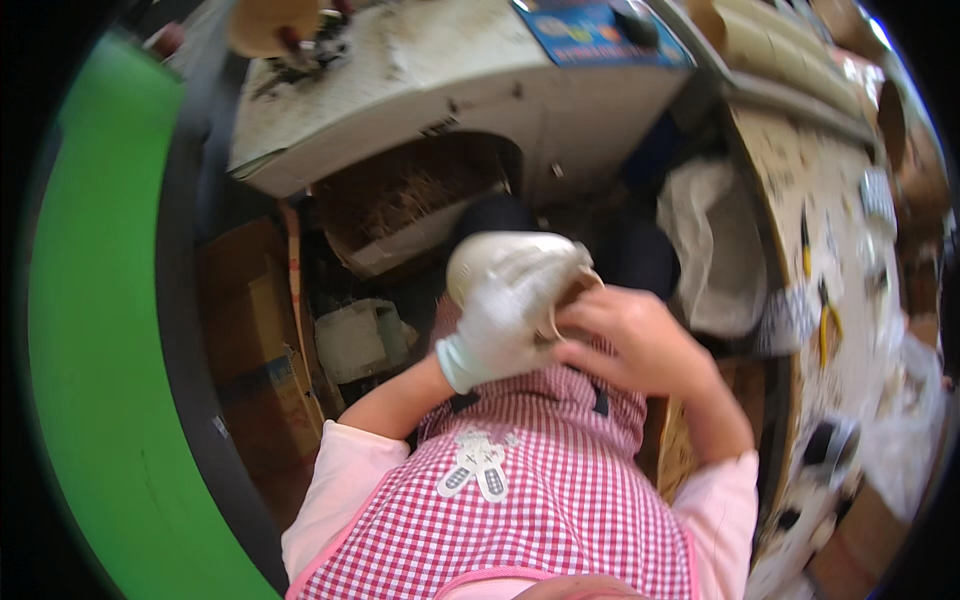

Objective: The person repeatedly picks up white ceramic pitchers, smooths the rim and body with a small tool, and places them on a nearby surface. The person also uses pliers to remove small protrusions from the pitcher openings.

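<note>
A cream, rounded, hollow thing, shaped like a shoe, is held over my lap with its opening toward the right. Around its side wraps my left hand, in a white glove with a pale green cuff, closed on it. My bare right hand is at the opening, its fingers curled over the rim and partly into the hollow. Some blur lies over both hands, and the right fingertips are hidden. Below them is my red-and-white checked apron with a rabbit patch.
Ahead stands a pale worktable with a blue sheet. A carton of shavings sits beneath it. Along the right, a bench carries yellow-handled pliers; a white lined bin is beside it. A green panel borders the left.
</note>
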{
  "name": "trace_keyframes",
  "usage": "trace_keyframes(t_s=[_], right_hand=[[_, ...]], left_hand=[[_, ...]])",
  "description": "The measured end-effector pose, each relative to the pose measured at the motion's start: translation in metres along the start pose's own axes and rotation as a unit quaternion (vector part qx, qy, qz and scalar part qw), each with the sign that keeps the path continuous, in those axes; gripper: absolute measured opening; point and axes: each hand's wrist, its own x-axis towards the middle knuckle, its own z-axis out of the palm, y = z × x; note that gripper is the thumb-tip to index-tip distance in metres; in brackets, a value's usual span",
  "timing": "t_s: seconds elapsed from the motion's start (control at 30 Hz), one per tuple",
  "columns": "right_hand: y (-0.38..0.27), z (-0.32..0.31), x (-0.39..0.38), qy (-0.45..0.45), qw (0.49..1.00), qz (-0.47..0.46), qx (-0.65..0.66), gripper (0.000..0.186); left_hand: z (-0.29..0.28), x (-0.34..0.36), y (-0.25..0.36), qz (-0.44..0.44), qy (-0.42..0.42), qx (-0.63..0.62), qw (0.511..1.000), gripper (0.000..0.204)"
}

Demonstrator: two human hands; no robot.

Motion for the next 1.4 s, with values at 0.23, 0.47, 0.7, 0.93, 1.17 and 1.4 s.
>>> trace_keyframes(t_s=[0.23,0.47,0.7,0.93,1.17,1.4], right_hand=[[0.025,-0.022,-0.018,0.333,0.879,0.265,0.216,0.024],[0.053,-0.048,-0.031,0.242,0.932,0.185,0.196,0.028],[0.036,-0.096,0.032,0.203,0.976,0.080,-0.021,0.028],[0.047,-0.130,0.128,0.213,0.966,0.147,0.013,0.036],[0.007,-0.102,0.359,0.168,0.965,-0.036,-0.199,0.078],[-0.022,-0.061,0.520,0.147,0.924,-0.092,-0.342,0.037]], left_hand=[[-0.031,0.015,-0.022,-0.047,0.106,0.128,0.985,0.063],[-0.016,-0.037,-0.035,-0.400,-0.014,-0.703,0.588,0.064],[-0.022,-0.063,-0.053,-0.355,0.031,-0.710,0.607,0.066],[-0.004,-0.080,-0.089,-0.362,-0.016,-0.743,0.563,0.074],[0.044,-0.105,-0.134,-0.331,-0.124,-0.775,0.524,0.075],[0.041,-0.118,-0.139,-0.359,-0.116,-0.767,0.518,0.081]])
